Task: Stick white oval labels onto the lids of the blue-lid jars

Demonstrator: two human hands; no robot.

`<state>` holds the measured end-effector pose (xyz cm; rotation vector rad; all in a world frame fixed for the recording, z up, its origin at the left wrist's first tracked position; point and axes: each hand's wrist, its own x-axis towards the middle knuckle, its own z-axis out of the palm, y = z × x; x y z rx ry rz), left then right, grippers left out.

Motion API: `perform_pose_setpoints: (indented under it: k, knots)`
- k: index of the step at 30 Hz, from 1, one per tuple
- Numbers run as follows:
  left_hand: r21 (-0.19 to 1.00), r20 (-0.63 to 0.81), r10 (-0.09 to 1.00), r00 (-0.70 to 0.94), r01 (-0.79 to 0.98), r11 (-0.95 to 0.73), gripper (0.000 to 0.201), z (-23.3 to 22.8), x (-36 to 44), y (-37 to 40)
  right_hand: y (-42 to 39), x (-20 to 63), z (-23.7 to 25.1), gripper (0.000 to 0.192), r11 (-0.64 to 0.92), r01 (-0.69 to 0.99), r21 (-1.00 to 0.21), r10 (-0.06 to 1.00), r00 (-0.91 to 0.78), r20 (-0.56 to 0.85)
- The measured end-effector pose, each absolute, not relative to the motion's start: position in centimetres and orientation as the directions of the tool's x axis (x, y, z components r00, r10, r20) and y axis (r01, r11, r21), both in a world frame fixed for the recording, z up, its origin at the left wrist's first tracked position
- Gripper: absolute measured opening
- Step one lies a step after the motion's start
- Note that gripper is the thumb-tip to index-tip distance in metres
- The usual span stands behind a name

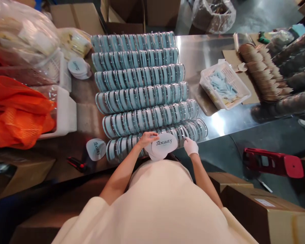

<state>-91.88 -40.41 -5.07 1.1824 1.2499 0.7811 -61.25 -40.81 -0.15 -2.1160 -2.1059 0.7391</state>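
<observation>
left hand [149, 137] has fingers clamped on white cards [164, 143], held over the nearest row of round packs [124, 148]. right hand [191, 147], gloved, at that row; can't tell if fingers apart. loose pinch could drop cards; a bump might shift packs. cards flat, rounded; packs glossy, see-through.

"Sbeauty" cards [164, 144] hide part of the nearest row of clear containers [124, 146]; the left edge crops orange mesh fabric [17, 113].
</observation>
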Motion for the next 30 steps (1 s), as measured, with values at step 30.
perform_pose_setpoints:
  k: [30]
  knots:
    - [0.935,-0.336,0.925,0.176,0.176,0.307,0.045,-3.7,-96.8,-42.3,-37.7,-63.9,6.1,0.026,0.045,0.995,-0.087,0.911,-0.076,-0.406]
